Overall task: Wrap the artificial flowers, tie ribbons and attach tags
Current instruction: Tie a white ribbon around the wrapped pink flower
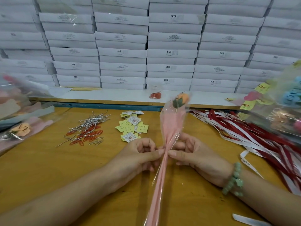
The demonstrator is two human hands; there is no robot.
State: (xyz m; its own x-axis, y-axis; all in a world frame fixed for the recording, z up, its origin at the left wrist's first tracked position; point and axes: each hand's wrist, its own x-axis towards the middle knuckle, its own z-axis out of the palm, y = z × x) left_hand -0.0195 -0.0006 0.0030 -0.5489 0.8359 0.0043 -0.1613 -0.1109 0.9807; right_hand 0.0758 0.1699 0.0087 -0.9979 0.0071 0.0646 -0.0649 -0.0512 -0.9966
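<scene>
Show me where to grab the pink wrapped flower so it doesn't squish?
Probably the narrow gathered neck of the pink cellophane-wrapped orange flower, pinched from the sides, as the left hand and right hand do. There the wrap is bunched thin; higher up it flares around the bloom.

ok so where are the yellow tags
The yellow tags lie piled on the table, centre of the head view, between the paper clips on the left and the wrapped flower on the right, just beyond the left hand.

The wrapped flower (181,98) is orange in pink paper (clear film outside) — tags (132,126) yellow and white, ribbons (254,136) red and white, table (40,162) ochre.
</scene>
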